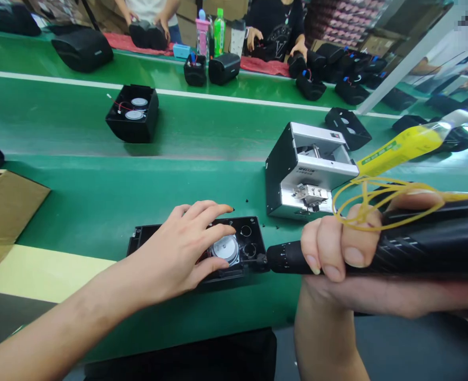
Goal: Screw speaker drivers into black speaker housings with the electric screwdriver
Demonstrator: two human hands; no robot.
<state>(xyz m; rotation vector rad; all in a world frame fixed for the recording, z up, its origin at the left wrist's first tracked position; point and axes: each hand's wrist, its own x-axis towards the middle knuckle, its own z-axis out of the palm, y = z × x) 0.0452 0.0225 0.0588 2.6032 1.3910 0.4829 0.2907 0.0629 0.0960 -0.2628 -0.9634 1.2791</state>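
Observation:
A black speaker panel [254, 233] lies on the green bench, with a round silver speaker driver [225, 248] set in it. My left hand [196, 241] rests over the panel, its fingers spread around the driver and the hand covering the panel's middle. A tiny dark speck shows at one fingertip; I cannot tell what it is. My right hand [340, 248] is wrapped around a black electric screwdriver [424, 238], held nearly level. Its nose is at the panel's right end, where the tip is hard to make out.
A silver-and-black screw feeder [309, 172] stands behind the screwdriver, near a yellow bottle [404, 148] and a looped yellow cord [360, 203]. Small dark screws [271, 226] lie nearby. An open speaker housing [134, 116] sits farther back. Cardboard [11, 211] is at left. Two co-workers handle speakers opposite.

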